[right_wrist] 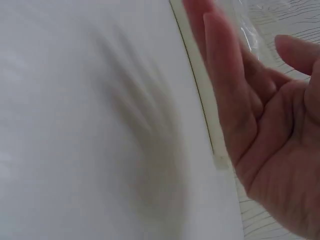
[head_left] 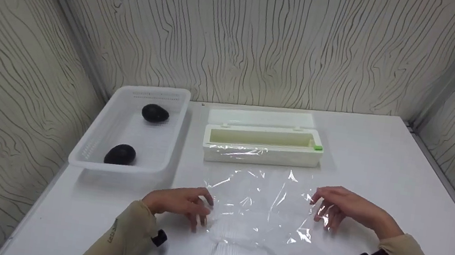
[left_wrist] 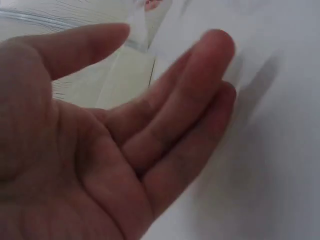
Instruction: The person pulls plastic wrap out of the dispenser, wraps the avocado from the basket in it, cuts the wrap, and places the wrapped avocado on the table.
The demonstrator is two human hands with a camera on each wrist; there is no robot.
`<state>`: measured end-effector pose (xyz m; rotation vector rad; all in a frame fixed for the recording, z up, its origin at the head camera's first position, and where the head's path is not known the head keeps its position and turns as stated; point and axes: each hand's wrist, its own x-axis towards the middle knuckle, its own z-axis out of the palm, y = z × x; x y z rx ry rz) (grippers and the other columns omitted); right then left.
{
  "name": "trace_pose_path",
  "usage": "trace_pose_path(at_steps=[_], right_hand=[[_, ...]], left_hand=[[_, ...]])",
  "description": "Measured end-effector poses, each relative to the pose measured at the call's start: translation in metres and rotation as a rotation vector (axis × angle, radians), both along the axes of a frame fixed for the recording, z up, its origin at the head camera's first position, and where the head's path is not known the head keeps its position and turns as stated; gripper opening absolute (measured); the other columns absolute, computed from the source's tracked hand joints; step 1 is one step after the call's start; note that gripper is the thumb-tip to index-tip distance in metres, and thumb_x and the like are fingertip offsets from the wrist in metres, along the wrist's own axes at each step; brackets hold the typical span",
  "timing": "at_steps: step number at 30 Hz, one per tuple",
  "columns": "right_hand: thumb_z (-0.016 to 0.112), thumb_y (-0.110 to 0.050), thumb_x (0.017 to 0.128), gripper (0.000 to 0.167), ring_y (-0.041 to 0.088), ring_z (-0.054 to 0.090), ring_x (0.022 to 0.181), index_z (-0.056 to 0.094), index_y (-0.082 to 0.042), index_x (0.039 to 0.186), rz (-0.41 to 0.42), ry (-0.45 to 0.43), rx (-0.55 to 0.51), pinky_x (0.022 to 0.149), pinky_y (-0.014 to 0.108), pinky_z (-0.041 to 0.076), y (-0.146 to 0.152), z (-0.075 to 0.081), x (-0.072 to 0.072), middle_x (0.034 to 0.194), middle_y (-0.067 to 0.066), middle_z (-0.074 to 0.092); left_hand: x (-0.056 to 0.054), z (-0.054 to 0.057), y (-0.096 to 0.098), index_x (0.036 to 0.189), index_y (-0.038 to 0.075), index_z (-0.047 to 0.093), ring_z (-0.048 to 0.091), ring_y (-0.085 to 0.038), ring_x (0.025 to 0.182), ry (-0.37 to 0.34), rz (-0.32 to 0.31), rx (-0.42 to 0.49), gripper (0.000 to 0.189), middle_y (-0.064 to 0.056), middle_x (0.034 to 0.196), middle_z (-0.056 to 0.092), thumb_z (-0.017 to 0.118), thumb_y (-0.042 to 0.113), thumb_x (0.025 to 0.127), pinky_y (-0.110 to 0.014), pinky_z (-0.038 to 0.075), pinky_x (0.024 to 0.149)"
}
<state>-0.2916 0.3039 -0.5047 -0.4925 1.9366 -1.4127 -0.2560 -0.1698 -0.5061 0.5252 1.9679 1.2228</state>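
Observation:
A sheet of clear plastic wrap (head_left: 252, 202) lies creased over the white table, between both hands. It stretches forward to the front of a white wrap dispenser box (head_left: 261, 156), whose lid (head_left: 262, 118) is flipped back. My left hand (head_left: 181, 203) is at the wrap's left edge, fingers loosely bent; the left wrist view shows its thumb apart from the fingers. At the opposite edge is my right hand (head_left: 347, 206), with glints of film overlapping its fingers. In the right wrist view, this hand's fingers (right_wrist: 227, 75) are extended, its thumb apart, and film (right_wrist: 247, 35) shows behind them.
On the left stands a white plastic basket (head_left: 181, 125) holding two dark egg-shaped objects, one farther back (head_left: 155, 113) and one nearer (head_left: 120, 154). A green slider (head_left: 317, 148) sits at the box's right end. Wood-patterned walls (head_left: 258, 38) enclose the table's back and sides.

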Motion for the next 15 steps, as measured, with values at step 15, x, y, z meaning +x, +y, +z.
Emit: trace_pose_path(at_steps=[15], right_hand=[[0.047,-0.026,0.103,0.059,0.041,0.052,0.128,0.024,-0.004,0.153,-0.476,0.356,0.214,0.105,0.045,0.048,-0.02,0.013,-0.064,0.149,0.026,0.038]], left_hand=[[-0.057,-0.001,0.025,0.155,0.003,0.016,0.035,-0.036,0.143,0.678,0.479,-0.244,0.068,-0.021,0.155,0.034,0.049,0.01,0.095,-0.048,0.027,0.12]])
